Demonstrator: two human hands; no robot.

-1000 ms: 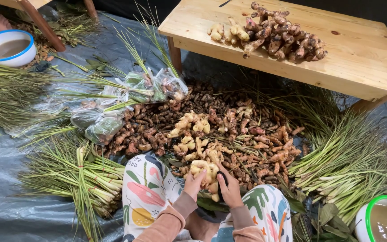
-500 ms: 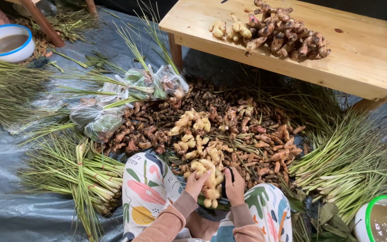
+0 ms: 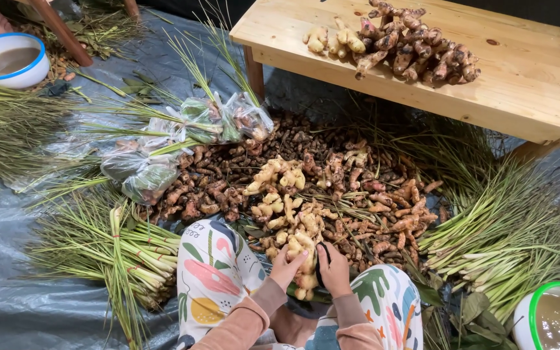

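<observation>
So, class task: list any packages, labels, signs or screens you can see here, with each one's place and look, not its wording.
Clear plastic bags: on the grey sheet left of the low wooden table, knotted, crinkled, holding green stalks.
Clear plastic bag: lower left of those, beside the brown root heap, bulging, green inside.
No labels, signs or screens.

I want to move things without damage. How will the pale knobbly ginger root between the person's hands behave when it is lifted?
The pale knobbly ginger root, touched by the left hand and right hand, looks stiff, so it should probably keep its shape. Its branching lobes might snap if bent. The irregular form makes rolling unlikely.
</observation>
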